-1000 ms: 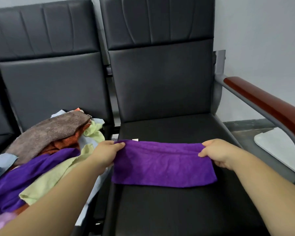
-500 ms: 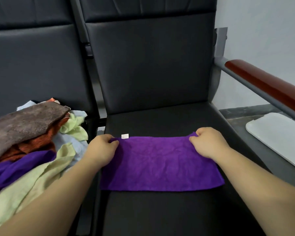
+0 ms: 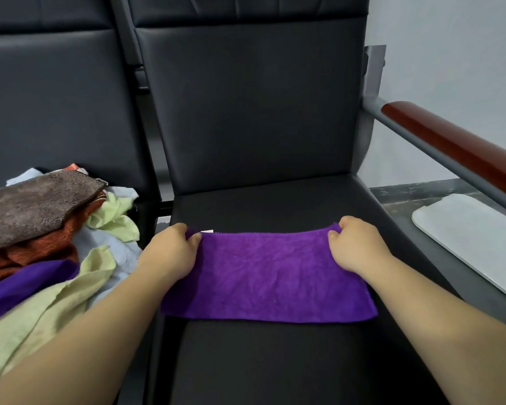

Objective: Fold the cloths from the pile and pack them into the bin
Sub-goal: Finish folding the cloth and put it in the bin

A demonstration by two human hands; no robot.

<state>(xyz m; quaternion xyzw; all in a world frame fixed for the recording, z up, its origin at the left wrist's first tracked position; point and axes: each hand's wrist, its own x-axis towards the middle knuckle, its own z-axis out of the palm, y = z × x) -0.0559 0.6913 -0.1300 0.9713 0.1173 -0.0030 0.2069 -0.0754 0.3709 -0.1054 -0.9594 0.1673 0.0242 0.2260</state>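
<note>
The purple cloth (image 3: 268,276) lies flat on the black seat (image 3: 275,361) of the right chair as a wide folded band, its long edges running left to right and its near edge straight across the cushion. The left grip (image 3: 170,252) is closed on the far left corner, fingers curled over the edge and the thumb pressed on top of the fabric. The right grip (image 3: 355,247) is closed on the far right corner, where the cloth bunches up a little against the curled fingers. Both forearms reach in from the near edge, the right one crossing over the cloth's right end. A small white tag (image 3: 207,230) peeks out at the far edge just beside the left grip's thumb. Behind the cloth rises the chair's black backrest (image 3: 251,112). On the seat of the neighbouring chair to the left sits the pile (image 3: 79,249) of unfolded cloths: a brown cloth (image 3: 32,209) on top at the far side, an orange cloth (image 3: 38,252) under it, pale green cloths (image 3: 56,305) and light blue cloths (image 3: 120,249) spilling toward the right chair, and another purple one (image 3: 21,285) at the near left. To the right of the seat a grey metal arm carries a reddish wooden armrest (image 3: 456,150), and below it, on the floor (image 3: 406,194), lies a flat white panel (image 3: 473,238) with rounded corners. A pale grey wall (image 3: 450,54) fills the far right.
</note>
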